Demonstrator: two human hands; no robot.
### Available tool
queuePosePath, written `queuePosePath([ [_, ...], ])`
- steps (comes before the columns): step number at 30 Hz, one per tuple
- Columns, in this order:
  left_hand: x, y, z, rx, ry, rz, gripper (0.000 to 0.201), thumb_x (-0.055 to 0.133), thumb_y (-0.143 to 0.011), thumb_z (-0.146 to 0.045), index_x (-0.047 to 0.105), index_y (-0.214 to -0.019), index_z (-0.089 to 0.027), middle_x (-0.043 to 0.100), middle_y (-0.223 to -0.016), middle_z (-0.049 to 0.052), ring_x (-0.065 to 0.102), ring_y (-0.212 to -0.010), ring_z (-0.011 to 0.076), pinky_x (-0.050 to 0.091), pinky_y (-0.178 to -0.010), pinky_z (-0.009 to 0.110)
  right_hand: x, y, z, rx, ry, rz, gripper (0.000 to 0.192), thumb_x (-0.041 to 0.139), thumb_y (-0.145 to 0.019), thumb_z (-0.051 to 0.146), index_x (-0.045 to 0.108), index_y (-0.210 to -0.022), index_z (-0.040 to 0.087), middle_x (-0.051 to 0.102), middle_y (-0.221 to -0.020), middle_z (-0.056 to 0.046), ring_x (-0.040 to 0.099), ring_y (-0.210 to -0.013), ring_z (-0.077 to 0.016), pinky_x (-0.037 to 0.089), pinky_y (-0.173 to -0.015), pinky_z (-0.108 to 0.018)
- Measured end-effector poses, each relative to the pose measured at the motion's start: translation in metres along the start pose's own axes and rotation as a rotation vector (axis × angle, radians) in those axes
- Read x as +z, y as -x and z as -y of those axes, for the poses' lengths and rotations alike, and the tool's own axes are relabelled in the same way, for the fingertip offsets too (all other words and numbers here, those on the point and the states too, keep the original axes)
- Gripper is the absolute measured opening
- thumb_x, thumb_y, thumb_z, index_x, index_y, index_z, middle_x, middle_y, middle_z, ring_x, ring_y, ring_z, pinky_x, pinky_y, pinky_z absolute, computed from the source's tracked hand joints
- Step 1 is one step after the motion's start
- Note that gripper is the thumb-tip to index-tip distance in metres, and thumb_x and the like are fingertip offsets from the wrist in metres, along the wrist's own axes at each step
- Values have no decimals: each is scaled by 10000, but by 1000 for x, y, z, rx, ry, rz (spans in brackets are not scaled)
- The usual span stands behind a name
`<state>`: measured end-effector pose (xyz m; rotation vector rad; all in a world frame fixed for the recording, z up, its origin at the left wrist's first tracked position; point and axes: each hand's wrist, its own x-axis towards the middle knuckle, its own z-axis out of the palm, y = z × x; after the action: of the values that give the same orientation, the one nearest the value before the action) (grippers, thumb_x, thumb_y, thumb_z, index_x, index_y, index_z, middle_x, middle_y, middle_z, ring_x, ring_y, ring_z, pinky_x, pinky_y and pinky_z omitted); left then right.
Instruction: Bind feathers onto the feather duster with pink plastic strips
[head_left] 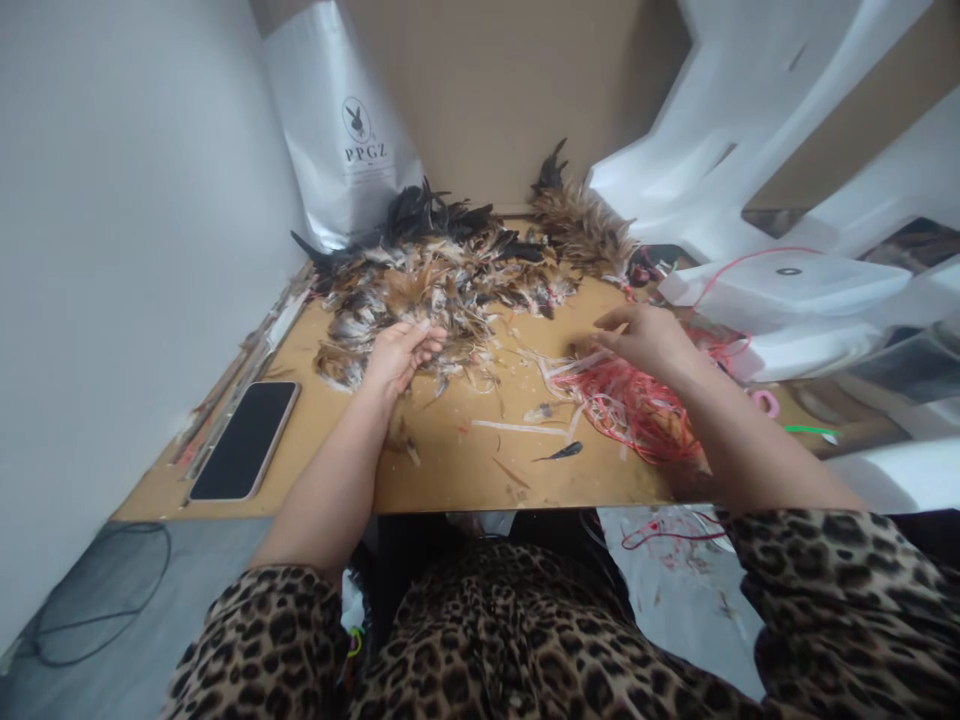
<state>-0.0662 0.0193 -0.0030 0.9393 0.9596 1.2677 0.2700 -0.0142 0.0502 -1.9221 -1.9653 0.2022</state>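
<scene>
Both bare forearms stretched forward from leopard-print short sleeves, elbows low, wrists roughly level. Left hand palm up, fingers loosely curled, fingertips pointing right and slightly away, thumb hidden beneath. Right hand palm down, knuckles raised, wrist bent slightly inward; thumb and forefinger extended leftward, tips close together in light pinch, remaining fingers tucked under. Hands well apart, left set a little nearer than right. Right forearm angled diagonally inward, left nearly straight ahead.

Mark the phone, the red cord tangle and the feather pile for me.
phone (245, 440), head view, middle of its dark screen.
red cord tangle (637, 405), head view, dense part of the strands.
feather pile (450, 270), head view, centre of the heap.
</scene>
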Motion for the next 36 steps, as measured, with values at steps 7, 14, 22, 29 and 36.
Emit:
queuePosePath([
  [7,1,0,3,-3,-14,53,214,697,-718,-270,640,-808,-84,712,-772,76,599,-528,55,425,-442,124,44,-9,60,-134,-195,293,140,585,-750,226,697,-765,143,686,-742,-37,576,-655,-124,398,-620,-215],
  [14,-1,-2,5,-12,-9,51,204,698,-717,-265,636,-798,-88,714,-765,78,600,-526,57,424,-440,127,86,-21,100,-138,39,372,277,566,-725,374,699,-711,132,656,-677,-83,538,-581,-136,334,-533,-234],
  [22,-1,-3,4,-23,-4,51,213,692,-728,-274,635,-811,-87,714,-784,79,597,-524,52,425,-437,124,92,-28,88,54,-724,419,104,621,-655,238,611,-695,143,524,-498,24,402,-454,-69,307,-458,-196],
  [29,2,1,3,-62,45,132,208,707,-716,-262,629,-805,-91,709,-763,68,600,-529,56,438,-445,126,79,-31,67,84,-1476,642,245,750,-589,256,567,-689,127,671,-730,-38,276,-392,6,187,-371,-155],
  [36,5,4,3,-70,28,171,227,723,-701,-275,644,-795,-84,714,-798,95,608,-544,64,439,-455,133,82,-29,71,117,-1542,649,272,777,-586,244,554,-696,133,670,-644,-16,380,-381,-8,272,-351,-131],
])
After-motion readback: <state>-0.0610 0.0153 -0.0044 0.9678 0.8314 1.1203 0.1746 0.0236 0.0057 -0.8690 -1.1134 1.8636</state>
